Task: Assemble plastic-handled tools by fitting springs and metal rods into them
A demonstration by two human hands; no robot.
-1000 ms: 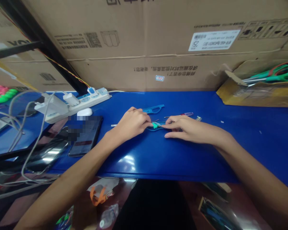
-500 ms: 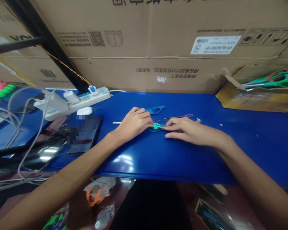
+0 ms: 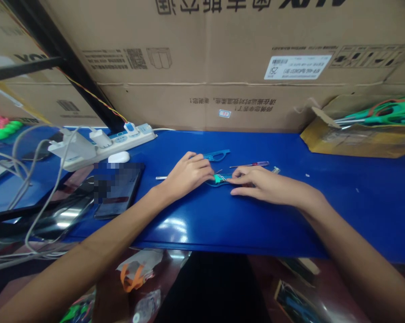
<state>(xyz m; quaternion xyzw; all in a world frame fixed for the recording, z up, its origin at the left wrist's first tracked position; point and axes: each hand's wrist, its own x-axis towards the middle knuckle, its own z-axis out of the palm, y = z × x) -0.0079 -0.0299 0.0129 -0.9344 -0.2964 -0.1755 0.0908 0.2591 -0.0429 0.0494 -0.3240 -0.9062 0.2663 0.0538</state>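
A translucent blue plastic shell point(image 3: 211, 183) lies on the blue tabletop between my hands, with a green part point(image 3: 217, 179) and thin white wires point(image 3: 224, 177) inside it. My left hand point(image 3: 192, 172) is closed at the shell's left end, its fingertips on the green part. From the right, my right hand point(image 3: 256, 181) brings its bent fingers down onto the wires; the thumb stays a little apart. Whatever sits between those fingertips is too small to make out. A second blue shell piece point(image 3: 218, 155) lies just beyond. Behind my right hand rests a thin screwdriver point(image 3: 252, 164).
A white power strip point(image 3: 121, 142) with plugs and loose cables stands at left, near a white case point(image 3: 119, 157) and a dark phone point(image 3: 119, 193). At right is an open carton point(image 3: 360, 141) holding green-handled scissors point(image 3: 390, 112). A large cardboard box point(image 3: 189, 67) closes off the back.
The camera view has shifted slightly, so the whole scene sits a little lower and further left. Both hands keep nearly the same pose at the blue shell.
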